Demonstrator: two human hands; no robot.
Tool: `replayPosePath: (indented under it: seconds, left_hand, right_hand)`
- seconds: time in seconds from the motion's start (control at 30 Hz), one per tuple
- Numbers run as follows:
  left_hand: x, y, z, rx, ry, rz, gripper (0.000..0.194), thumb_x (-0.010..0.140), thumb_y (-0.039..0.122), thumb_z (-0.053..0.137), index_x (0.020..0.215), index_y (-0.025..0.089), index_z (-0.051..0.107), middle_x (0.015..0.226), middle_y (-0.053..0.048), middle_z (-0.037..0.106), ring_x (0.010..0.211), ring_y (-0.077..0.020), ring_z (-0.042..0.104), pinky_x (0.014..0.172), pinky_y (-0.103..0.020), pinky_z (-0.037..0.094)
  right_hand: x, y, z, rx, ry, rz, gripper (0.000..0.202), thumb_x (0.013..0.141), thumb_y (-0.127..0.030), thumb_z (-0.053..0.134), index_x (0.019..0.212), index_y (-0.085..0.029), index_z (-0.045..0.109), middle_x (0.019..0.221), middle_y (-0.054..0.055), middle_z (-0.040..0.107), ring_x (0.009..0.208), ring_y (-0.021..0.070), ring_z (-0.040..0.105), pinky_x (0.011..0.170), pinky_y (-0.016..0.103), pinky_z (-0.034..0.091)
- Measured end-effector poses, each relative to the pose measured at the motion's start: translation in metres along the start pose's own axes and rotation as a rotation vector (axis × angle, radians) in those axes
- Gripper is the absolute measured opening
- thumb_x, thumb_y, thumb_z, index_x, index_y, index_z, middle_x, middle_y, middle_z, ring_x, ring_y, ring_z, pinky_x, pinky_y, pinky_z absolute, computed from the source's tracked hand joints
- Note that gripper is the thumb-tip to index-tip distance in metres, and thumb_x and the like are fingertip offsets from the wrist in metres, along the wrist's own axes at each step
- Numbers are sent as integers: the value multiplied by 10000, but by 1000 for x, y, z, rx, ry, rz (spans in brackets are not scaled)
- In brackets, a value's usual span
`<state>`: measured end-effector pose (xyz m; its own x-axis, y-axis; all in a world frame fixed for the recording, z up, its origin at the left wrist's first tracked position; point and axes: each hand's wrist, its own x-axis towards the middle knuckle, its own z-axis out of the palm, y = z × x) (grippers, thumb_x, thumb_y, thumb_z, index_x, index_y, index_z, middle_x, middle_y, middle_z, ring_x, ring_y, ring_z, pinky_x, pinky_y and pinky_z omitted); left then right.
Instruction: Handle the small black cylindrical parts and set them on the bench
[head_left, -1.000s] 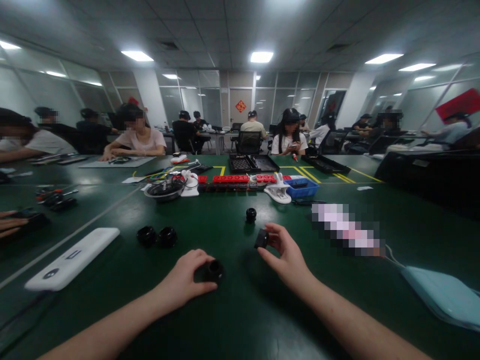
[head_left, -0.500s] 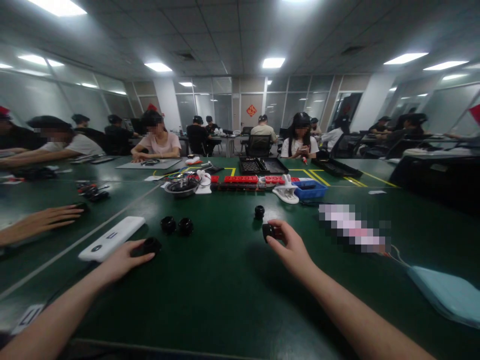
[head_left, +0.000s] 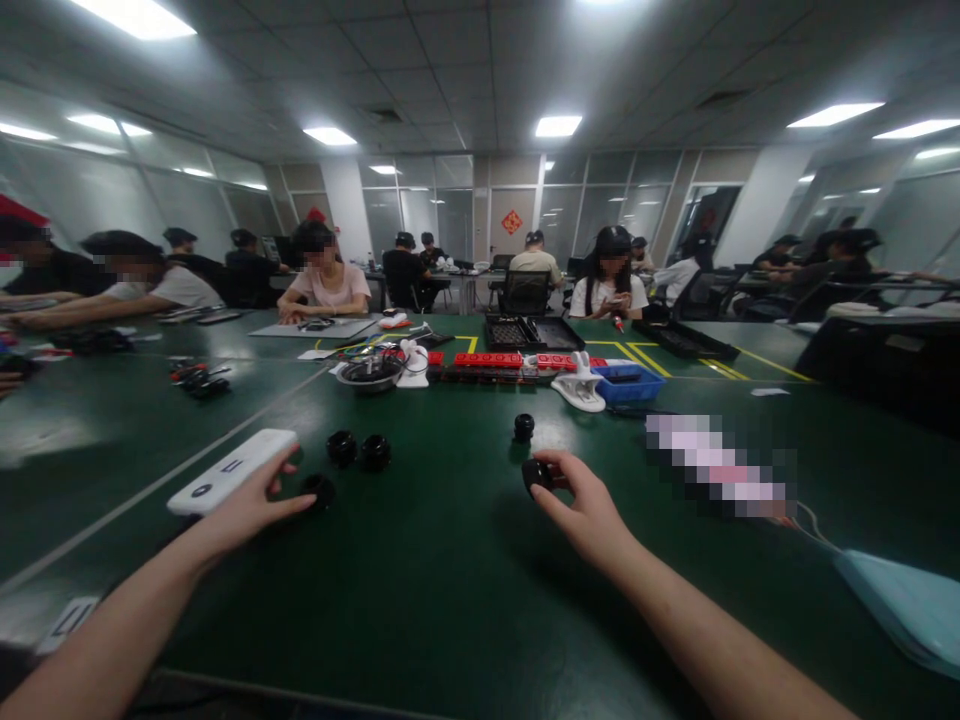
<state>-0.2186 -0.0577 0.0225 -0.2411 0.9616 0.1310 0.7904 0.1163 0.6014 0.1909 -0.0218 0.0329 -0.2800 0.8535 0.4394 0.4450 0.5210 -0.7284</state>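
My right hand [head_left: 581, 495] pinches a small black cylindrical piece [head_left: 534, 478] between thumb and fingers above the green table. Just beyond it stands a similar black ribbed piece [head_left: 523, 428]. On the left, my left hand [head_left: 251, 505] has its fingers spread. Its thumb tip is at a black ring-shaped piece [head_left: 322, 490] on the table; whether they touch I cannot tell. Past that hand, two more black ring-like pieces, one at the left [head_left: 341, 448] and one at the right [head_left: 376, 452], sit side by side. A white oblong device [head_left: 229, 472] lies partly under my left fingers.
Across the table's middle lie a round metal dish of cables [head_left: 369, 375], a red strip [head_left: 487, 361], a white clamp [head_left: 580, 385] and a blue tray [head_left: 630, 382]. A pixelated object [head_left: 716, 465] and a light-blue pouch [head_left: 907, 600] are at right. Several people sit around.
My left hand has spread its fingers and let go of the black ring-shaped piece. My right hand still holds its piece. Another person's hand at the far left has left its spot.
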Motion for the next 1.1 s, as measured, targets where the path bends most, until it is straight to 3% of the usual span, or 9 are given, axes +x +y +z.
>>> replayPosePath:
  seconds: [0.07, 0.17, 0.27, 0.33, 0.4, 0.6, 0.73, 0.9, 1.1]
  left_hand:
    - [-9, 18, 1, -39, 84, 48, 938, 629, 579, 564, 1364, 135, 186, 1145, -110, 452, 874, -267, 511, 741, -365, 445]
    - [-29, 64, 12, -142, 175, 153, 767, 679, 558, 541, 1324, 235, 281, 1145, -57, 468, 956, -268, 480, 816, -369, 401]
    - [-44, 118, 37, -239, -152, 236, 418, 736, 549, 511, 927, 191, 610, 832, -37, 595, 799, -232, 544, 718, -316, 427]
    - [-46, 146, 57, -267, -391, 212, 426, 754, 576, 479, 725, 169, 602, 578, 6, 541, 558, -169, 518, 556, -267, 418]
    - [-42, 164, 78, -290, -501, 257, 458, 731, 606, 495, 612, 166, 538, 483, 45, 455, 455, -123, 439, 469, -221, 359]
    - [-24, 184, 121, -381, -526, 403, 596, 805, 680, 221, 490, 189, 337, 475, 63, 290, 446, -103, 285, 439, -220, 247]
    - [-22, 194, 136, -435, -562, 459, 582, 754, 717, 304, 619, 173, 460, 636, 29, 431, 616, -139, 410, 543, -223, 321]
    - [-12, 197, 145, -476, -707, 334, 600, 751, 725, 296, 546, 179, 436, 401, 71, 358, 367, -97, 334, 399, -204, 268]
    - [-12, 187, 154, -531, -798, 233, 650, 714, 794, 141, 432, 220, 257, 332, 89, 213, 306, -81, 240, 363, -214, 261]
  right_hand:
    - [-1, -2, 0, -14, -6, -23, 291, 757, -203, 530, 1046, -172, 515, 972, 71, 581, 822, 194, 575, 746, 352, 483]
    - [-3, -6, -1, -30, -13, -64, 277, 779, -204, 511, 1055, -179, 512, 967, 71, 578, 828, 196, 567, 745, 344, 475]
    - [-6, -12, -3, -38, -18, -116, 257, 823, -229, 452, 1070, -181, 501, 982, 79, 567, 875, 206, 550, 769, 344, 452]
    - [-7, -15, -6, -41, -28, -151, 242, 838, -258, 424, 1053, -180, 502, 965, 79, 564, 880, 211, 543, 763, 336, 443]
    - [-8, -17, -8, -45, -47, -179, 224, 845, -296, 401, 992, -176, 519, 898, 71, 569, 828, 208, 546, 723, 324, 442]
    - [-9, -18, -10, -76, -126, -212, 257, 852, -349, 357, 813, -173, 540, 734, 44, 568, 681, 185, 528, 623, 294, 422]
    - [-9, -16, -7, -87, -153, -205, 216, 841, -336, 386, 825, -174, 528, 730, 32, 568, 654, 164, 518, 602, 269, 412]
    - [-9, -14, -6, -113, -149, -181, 189, 826, -317, 413, 797, -172, 532, 706, 28, 565, 641, 164, 507, 598, 271, 397]
    - [-8, -16, -11, -124, -120, -183, 183, 814, -313, 414, 806, -174, 534, 717, 34, 564, 659, 171, 509, 607, 274, 397]
